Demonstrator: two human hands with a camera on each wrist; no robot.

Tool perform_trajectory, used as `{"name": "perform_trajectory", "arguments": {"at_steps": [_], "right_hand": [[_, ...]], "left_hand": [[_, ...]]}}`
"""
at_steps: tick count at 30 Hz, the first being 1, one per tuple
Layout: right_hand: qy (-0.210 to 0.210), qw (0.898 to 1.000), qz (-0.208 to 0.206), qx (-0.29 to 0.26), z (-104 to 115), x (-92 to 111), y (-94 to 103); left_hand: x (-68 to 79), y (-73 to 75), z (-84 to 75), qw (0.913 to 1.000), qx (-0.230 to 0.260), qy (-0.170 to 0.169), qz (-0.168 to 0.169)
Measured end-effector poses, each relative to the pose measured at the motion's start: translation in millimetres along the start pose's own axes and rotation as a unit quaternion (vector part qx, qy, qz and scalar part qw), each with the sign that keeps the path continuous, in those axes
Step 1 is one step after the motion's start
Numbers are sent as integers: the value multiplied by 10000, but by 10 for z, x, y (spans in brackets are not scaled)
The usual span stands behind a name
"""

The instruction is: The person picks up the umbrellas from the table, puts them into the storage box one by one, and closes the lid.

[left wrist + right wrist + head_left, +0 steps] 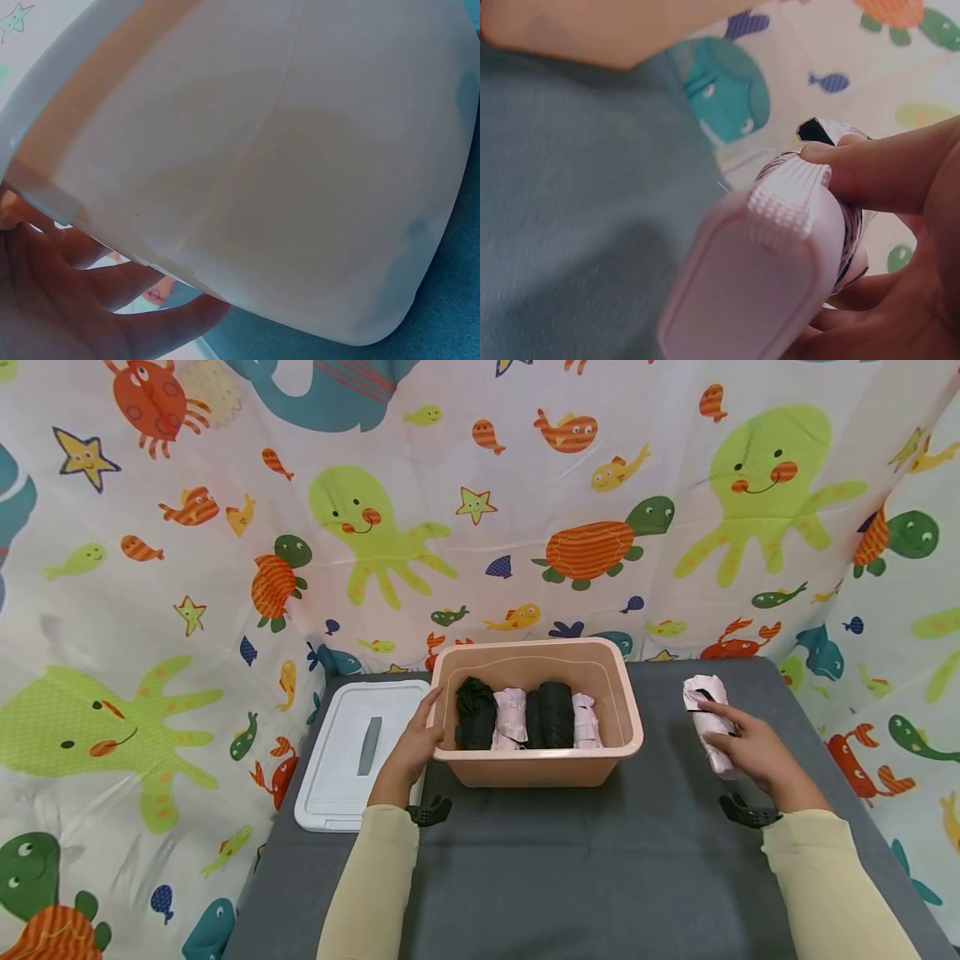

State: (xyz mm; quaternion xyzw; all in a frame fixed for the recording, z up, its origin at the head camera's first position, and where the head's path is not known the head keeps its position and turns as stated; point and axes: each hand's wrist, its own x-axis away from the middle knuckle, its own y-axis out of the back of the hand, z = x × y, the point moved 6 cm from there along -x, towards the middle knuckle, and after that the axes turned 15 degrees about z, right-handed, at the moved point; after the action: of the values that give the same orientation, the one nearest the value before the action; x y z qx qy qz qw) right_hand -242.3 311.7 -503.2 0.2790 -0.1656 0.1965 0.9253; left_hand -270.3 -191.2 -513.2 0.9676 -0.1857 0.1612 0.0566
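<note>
My right hand (757, 756) holds a pink folded umbrella (708, 727) over the right part of the table. Its pale handle (739, 289) and ribbed strap (791, 195) face the right wrist camera, with the thumb pressed along the umbrella's side. At the middle of the table stands a peach plastic bin (536, 768). Inside it lie several rolled umbrellas side by side, among them a black one (557, 714) and a pink one (510, 717). My left hand (408, 752) touches the bin's left side at the rim, its fingers (169, 319) extended along the outer wall.
A white lid (337, 752) with a grey handle (369, 746) lies left of the bin, partly behind the left forearm. The grey tabletop (600, 877) is bordered at the back and sides by a curtain (420, 635) printed with sea animals.
</note>
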Motion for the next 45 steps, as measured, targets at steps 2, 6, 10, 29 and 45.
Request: {"name": "perform_trajectory", "arguments": {"at_steps": [2, 6, 10, 29, 45], "right_hand": [[42, 9999, 11, -94, 78, -3, -10], [143, 9996, 5, -226, 213, -16, -25], [299, 9993, -46, -207, 338, -19, -43], [719, 9971, 137, -208, 830, -11, -187], [1553, 9871, 326, -231, 1309, 4, -367]], "left_hand": [[-1, 3, 1, 10000, -20, -32, -17], [2, 11, 21, 9997, -107, -105, -168], [2, 10, 39, 9992, -221, -146, -302], [9, 14, 49, 9992, -224, -85, -333], [43, -9, 27, 9993, -130, -97, -344]]}}
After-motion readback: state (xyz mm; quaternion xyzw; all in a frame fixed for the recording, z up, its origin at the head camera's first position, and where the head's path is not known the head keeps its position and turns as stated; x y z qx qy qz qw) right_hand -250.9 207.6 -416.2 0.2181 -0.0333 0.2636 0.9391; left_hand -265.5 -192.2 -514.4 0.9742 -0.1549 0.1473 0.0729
